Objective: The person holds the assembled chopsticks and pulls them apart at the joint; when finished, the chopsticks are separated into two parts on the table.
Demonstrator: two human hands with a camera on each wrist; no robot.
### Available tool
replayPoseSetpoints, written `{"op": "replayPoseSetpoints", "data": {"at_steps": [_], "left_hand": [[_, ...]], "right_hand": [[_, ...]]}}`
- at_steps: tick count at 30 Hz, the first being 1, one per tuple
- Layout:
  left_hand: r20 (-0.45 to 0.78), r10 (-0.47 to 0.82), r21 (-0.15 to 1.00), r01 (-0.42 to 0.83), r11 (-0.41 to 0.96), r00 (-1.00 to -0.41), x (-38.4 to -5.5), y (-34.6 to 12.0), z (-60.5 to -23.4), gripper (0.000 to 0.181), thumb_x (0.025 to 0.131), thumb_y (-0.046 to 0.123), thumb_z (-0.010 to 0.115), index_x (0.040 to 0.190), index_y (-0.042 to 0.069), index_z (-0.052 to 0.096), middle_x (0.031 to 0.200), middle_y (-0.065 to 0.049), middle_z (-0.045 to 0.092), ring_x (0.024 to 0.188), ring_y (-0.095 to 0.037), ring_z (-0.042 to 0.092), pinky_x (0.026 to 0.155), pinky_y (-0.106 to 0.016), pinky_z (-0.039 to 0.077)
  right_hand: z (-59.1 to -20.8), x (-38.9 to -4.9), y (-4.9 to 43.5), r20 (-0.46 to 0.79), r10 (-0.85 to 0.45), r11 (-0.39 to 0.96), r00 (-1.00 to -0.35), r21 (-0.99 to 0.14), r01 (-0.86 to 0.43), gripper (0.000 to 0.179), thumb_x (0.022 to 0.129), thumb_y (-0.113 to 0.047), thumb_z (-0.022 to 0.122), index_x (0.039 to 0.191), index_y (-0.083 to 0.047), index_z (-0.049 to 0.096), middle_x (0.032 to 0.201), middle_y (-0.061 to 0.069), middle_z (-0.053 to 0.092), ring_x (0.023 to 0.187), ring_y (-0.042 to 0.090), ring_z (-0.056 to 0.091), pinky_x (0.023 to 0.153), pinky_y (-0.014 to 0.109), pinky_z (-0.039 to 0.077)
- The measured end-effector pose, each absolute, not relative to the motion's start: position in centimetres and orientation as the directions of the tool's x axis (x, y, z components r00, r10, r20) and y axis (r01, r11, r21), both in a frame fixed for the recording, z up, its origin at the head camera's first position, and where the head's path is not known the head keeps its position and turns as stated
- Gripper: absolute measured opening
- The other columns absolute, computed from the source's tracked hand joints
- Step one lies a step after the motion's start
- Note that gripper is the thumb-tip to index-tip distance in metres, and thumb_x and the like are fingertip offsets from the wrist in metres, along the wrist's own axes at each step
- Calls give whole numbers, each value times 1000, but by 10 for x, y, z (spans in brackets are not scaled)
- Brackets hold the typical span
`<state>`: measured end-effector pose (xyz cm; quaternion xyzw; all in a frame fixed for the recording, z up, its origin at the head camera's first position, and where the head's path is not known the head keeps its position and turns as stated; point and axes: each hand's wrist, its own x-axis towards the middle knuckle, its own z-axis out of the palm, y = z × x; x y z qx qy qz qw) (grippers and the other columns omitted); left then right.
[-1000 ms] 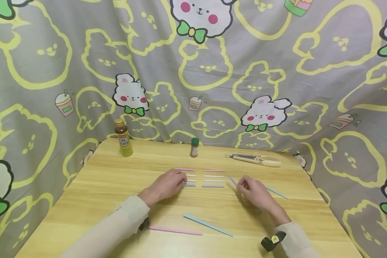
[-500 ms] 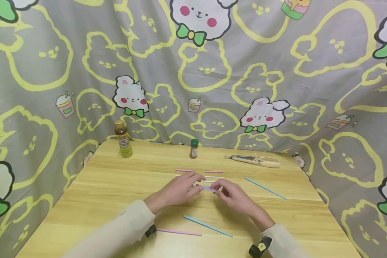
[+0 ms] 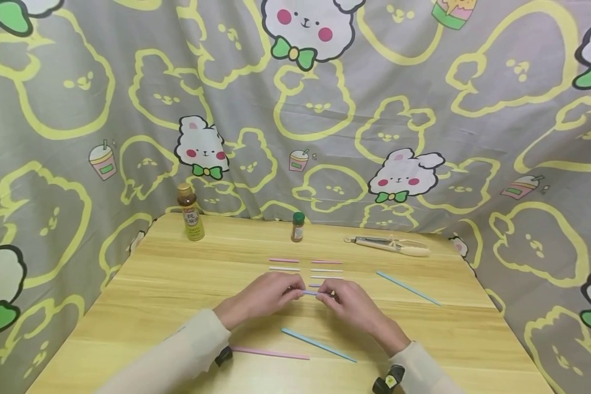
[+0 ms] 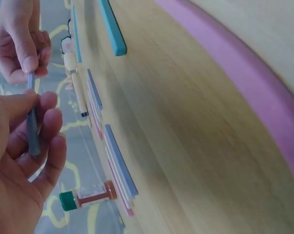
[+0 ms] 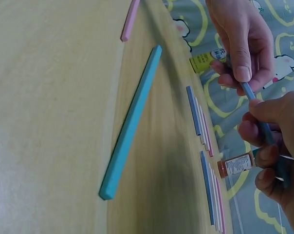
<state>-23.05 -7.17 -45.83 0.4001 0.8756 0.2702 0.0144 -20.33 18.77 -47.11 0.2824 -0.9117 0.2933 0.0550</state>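
In the head view, my left hand (image 3: 266,295) and right hand (image 3: 359,309) meet near the table's middle. Between them runs a thin bluish-purple stick (image 3: 309,293), pinched by thumb and fingers of each. The wrist views show this stick (image 4: 32,129) held above the tabletop, its ends partly covered by fingers. Just beyond lie two groups of short sticks. The right group has a pink stick (image 3: 326,261), white sticks (image 3: 326,270) and a purple one (image 3: 314,285). Of the left group, a pink stick (image 3: 283,260) and a white stick (image 3: 284,268) show; my left hand hides the others.
Closer to me lie a long blue stick (image 3: 319,345) and a pink stick (image 3: 271,353). Another blue stick (image 3: 409,288) slants at the right. Along the back stand an oil bottle (image 3: 192,221) and a green-capped jar (image 3: 297,227), with tongs (image 3: 389,244) to their right. A patterned curtain (image 3: 325,131) encloses the table.
My right hand has brought the purple stick leftward from beside the right blue stick. My left hand has come off the left group and now pinches the same stick.
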Motion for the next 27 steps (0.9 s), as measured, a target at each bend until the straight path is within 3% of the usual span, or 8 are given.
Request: {"op": "replayPoseSetpoints", "data": {"at_steps": [7,10,14,21,27], "left_hand": [[211,703,481,699,530,-679,-231,-87,-463,8,110,15,65,111,12,72,94,-1,78,70,1,52,65,-19,50],[218,652,462,666,586,-726,-236,-107,-465,6,109,15,67,110,13,72,94,2,77,73,1,57,69,-22,53],[222,599,402,632,662,-769,-241,-129,-467,5,107,20,71,110,17,73,93,7,73,79,-3,57,72,-26,51],[241,619,323,664,675,-747,-247,-130,-476,6,107,21,71,106,17,75,97,8,75,91,-12,63,81,-34,56],[233,649,286,689,666,-724,-247,-121,-480,5,106,21,72,108,17,75,104,4,76,100,-18,72,90,-40,62]], "right_hand": [[-477,-206,197,345,-503,632,-792,-478,-610,10,107,-20,71,98,-17,72,83,-7,68,71,-3,50,64,21,50],[-479,-209,217,364,-426,669,-828,-490,-559,8,106,-18,73,98,-17,74,80,-9,67,67,-3,49,61,21,48],[-482,-213,242,340,-329,713,-881,-523,-467,6,107,-16,71,105,-18,77,91,-12,67,69,-1,47,62,23,45],[-499,-220,238,297,-331,684,-896,-579,-445,14,105,-9,72,116,-15,78,100,-7,63,84,3,53,73,23,50],[-509,-224,222,253,-370,653,-894,-613,-444,12,101,-12,78,110,-19,74,97,-10,66,87,3,60,79,25,55]]}}
